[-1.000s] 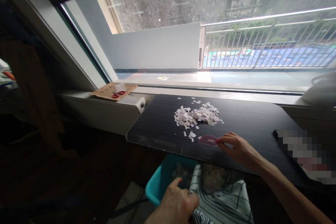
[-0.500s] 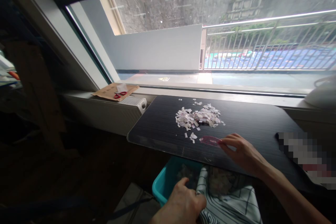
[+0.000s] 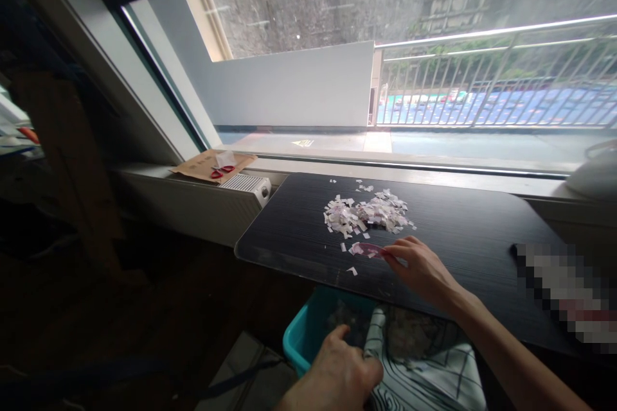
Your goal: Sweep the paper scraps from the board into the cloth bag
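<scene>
1. Pink plastic piece [image 3: 370, 250]: near table's [image 3: 463, 225] front edge, against paper scraps [image 3: 355, 248].
2. Right hand [image 3: 419, 263] pinches its right end between fingers; good hold.
3. Left hand [image 3: 340, 369] by cloth [image 3: 409, 369]; grip unclear from here.
4. Probably light, stiff, slippery.

Occluded and unclear parts.
Right hand [image 3: 420, 263] hides one end of pink plastic piece [image 3: 368, 250]; cloth [image 3: 441, 369] cut off at near edge; item [image 3: 562, 289] at right blurred; contents [image 3: 344, 317] of bin [image 3: 295, 340] indistinct.
</scene>
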`<state>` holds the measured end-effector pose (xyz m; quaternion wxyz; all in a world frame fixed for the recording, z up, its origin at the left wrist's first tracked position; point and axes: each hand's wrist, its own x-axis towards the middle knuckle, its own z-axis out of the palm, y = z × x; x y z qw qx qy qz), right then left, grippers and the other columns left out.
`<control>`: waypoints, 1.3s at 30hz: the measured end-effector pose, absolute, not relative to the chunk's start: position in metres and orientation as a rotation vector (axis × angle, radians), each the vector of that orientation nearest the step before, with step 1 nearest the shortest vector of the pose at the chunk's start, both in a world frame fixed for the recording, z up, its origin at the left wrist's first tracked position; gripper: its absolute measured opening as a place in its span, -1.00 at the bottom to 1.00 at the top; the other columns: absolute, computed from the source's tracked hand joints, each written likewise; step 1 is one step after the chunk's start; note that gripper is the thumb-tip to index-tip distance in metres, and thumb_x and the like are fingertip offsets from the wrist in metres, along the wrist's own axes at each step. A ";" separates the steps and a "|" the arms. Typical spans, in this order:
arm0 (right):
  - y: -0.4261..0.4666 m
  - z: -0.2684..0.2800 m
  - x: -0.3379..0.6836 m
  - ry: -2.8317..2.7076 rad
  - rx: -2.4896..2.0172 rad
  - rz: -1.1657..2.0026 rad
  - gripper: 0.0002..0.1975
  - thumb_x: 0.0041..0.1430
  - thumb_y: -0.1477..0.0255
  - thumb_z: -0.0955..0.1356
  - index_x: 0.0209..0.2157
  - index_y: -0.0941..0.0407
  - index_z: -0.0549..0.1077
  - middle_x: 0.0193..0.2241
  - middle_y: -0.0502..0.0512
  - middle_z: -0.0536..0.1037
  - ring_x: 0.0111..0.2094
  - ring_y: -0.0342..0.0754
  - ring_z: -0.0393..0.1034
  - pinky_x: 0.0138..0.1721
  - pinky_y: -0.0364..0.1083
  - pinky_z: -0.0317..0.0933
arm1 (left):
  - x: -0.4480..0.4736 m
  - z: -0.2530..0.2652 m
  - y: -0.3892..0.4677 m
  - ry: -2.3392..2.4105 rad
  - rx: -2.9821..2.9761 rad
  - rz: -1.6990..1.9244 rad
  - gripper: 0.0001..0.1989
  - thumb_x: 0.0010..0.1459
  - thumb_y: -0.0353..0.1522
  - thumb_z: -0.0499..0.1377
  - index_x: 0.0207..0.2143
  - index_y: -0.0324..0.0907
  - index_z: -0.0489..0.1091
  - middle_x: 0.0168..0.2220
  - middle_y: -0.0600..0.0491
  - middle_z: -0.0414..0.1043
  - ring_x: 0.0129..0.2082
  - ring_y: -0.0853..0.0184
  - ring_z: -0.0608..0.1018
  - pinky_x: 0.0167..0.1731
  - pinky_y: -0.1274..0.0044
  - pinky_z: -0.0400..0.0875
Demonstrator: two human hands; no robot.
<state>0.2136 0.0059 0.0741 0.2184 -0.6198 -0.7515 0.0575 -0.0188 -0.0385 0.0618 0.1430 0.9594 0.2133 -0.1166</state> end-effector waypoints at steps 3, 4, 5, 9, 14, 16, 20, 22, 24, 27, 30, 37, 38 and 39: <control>0.006 0.074 0.208 -2.110 -1.724 0.152 -0.72 0.30 0.38 0.24 -0.27 0.04 0.61 -0.35 0.10 0.62 -0.22 0.04 0.40 -0.22 -0.04 0.25 | -0.018 0.061 -0.038 0.616 2.780 -0.332 -0.77 -0.02 -0.24 0.25 -0.31 -0.17 0.48 -0.41 -0.01 0.57 -0.41 0.19 0.60 0.09 0.31 0.20; 0.005 0.075 0.207 -2.129 -1.714 0.167 -0.71 0.30 0.39 0.24 -0.27 0.05 0.61 -0.36 0.10 0.62 -0.23 0.04 0.40 -0.22 -0.04 0.24 | -0.019 0.061 -0.038 0.616 2.782 -0.330 -0.77 -0.02 -0.24 0.25 -0.31 -0.17 0.48 -0.41 -0.01 0.57 -0.41 0.19 0.60 0.09 0.31 0.20; 0.004 0.076 0.205 -2.148 -1.694 0.190 -0.72 0.30 0.39 0.24 -0.26 0.05 0.61 -0.37 0.10 0.62 -0.23 0.03 0.40 -0.21 -0.04 0.24 | -0.019 0.060 -0.039 0.614 2.782 -0.324 -0.77 -0.01 -0.24 0.24 -0.31 -0.17 0.48 -0.41 -0.01 0.57 -0.41 0.19 0.60 0.08 0.31 0.21; 0.005 0.079 0.204 -2.144 -1.665 0.208 -0.73 0.29 0.39 0.25 -0.27 0.04 0.61 -0.35 0.10 0.62 -0.23 0.03 0.40 -0.20 -0.03 0.24 | -0.022 0.059 -0.040 0.627 2.778 -0.294 -0.78 0.01 -0.23 0.23 -0.32 -0.16 0.48 -0.41 0.00 0.57 -0.41 0.19 0.60 0.08 0.30 0.22; 0.005 0.080 0.205 -2.139 -1.704 0.208 -0.73 0.29 0.39 0.26 -0.29 0.05 0.61 -0.36 0.11 0.62 -0.23 0.04 0.40 -0.22 -0.03 0.24 | -0.023 0.060 -0.039 0.628 2.764 -0.287 -0.76 -0.01 -0.22 0.23 -0.31 -0.17 0.48 -0.41 -0.01 0.57 -0.42 0.19 0.60 0.08 0.31 0.20; -0.001 0.082 0.204 -2.179 -1.670 0.260 -0.73 0.29 0.39 0.26 -0.28 0.05 0.61 -0.38 0.10 0.61 -0.24 0.02 0.40 -0.22 -0.05 0.25 | -0.023 0.059 -0.038 0.622 2.772 -0.302 -0.75 0.00 -0.22 0.23 -0.30 -0.18 0.48 -0.41 -0.02 0.57 -0.41 0.19 0.60 0.08 0.31 0.21; -0.010 0.082 0.205 -2.177 -1.651 0.297 -0.72 0.31 0.38 0.25 -0.35 0.05 0.59 -0.41 0.09 0.60 -0.28 0.00 0.40 -0.25 -0.06 0.25 | -0.024 0.057 -0.038 0.640 2.773 -0.289 -0.74 -0.02 -0.21 0.24 -0.30 -0.17 0.48 -0.40 0.00 0.57 -0.40 0.17 0.60 0.08 0.31 0.21; -0.011 0.081 0.206 -2.148 -1.655 0.286 -0.72 0.31 0.39 0.25 -0.34 0.05 0.59 -0.40 0.09 0.60 -0.28 0.00 0.40 -0.24 -0.06 0.26 | -0.024 0.056 -0.039 0.648 2.758 -0.281 -0.74 -0.03 -0.22 0.24 -0.30 -0.16 0.48 -0.39 0.00 0.57 -0.41 0.17 0.60 0.09 0.30 0.19; -0.012 0.079 0.207 -2.140 -1.645 0.296 -0.73 0.30 0.39 0.26 -0.32 0.05 0.60 -0.37 0.11 0.61 -0.26 0.01 0.40 -0.23 -0.05 0.27 | -0.024 0.057 -0.039 0.648 2.735 -0.283 -0.74 -0.03 -0.22 0.24 -0.29 -0.17 0.48 -0.39 -0.02 0.57 -0.40 0.16 0.60 0.10 0.29 0.18; -0.016 0.078 0.206 -2.164 -1.626 0.330 -0.73 0.31 0.39 0.25 -0.31 0.05 0.60 -0.36 0.12 0.60 -0.26 0.01 0.39 -0.22 -0.04 0.26 | -0.023 0.060 -0.040 0.652 2.703 -0.298 -0.72 -0.03 -0.23 0.25 -0.28 -0.19 0.49 -0.38 -0.05 0.57 -0.38 0.14 0.60 0.11 0.28 0.16; -0.025 0.082 0.201 -2.201 -1.615 0.372 -0.72 0.31 0.40 0.25 -0.35 0.06 0.59 -0.40 0.10 0.58 -0.29 0.00 0.38 -0.22 -0.04 0.25 | -0.023 0.063 -0.039 0.643 2.687 -0.344 -0.70 -0.04 -0.23 0.27 -0.27 -0.22 0.49 -0.38 -0.07 0.57 -0.36 0.14 0.60 0.11 0.30 0.15; -0.035 0.089 0.198 -2.160 -1.604 0.488 -0.74 0.30 0.40 0.26 -0.34 0.07 0.59 -0.39 0.09 0.58 -0.30 -0.03 0.37 -0.25 -0.07 0.25 | -0.020 0.066 -0.036 0.634 2.722 -0.373 -0.72 -0.02 -0.21 0.24 -0.28 -0.19 0.48 -0.38 -0.03 0.57 -0.38 0.17 0.60 0.11 0.31 0.17; -0.034 0.090 0.199 -2.147 -1.615 0.484 -0.73 0.31 0.40 0.26 -0.34 0.07 0.59 -0.38 0.10 0.58 -0.30 -0.03 0.37 -0.25 -0.07 0.26 | -0.020 0.066 -0.036 0.628 2.721 -0.381 -0.72 -0.02 -0.20 0.24 -0.29 -0.19 0.48 -0.38 -0.04 0.57 -0.38 0.17 0.60 0.11 0.31 0.18; -0.033 0.091 0.200 -2.141 -1.622 0.481 -0.73 0.31 0.40 0.26 -0.34 0.07 0.59 -0.37 0.10 0.58 -0.30 -0.03 0.37 -0.26 -0.07 0.26 | -0.020 0.066 -0.036 0.622 2.718 -0.390 -0.71 -0.01 -0.20 0.24 -0.28 -0.19 0.48 -0.38 -0.04 0.57 -0.38 0.17 0.60 0.11 0.31 0.19</control>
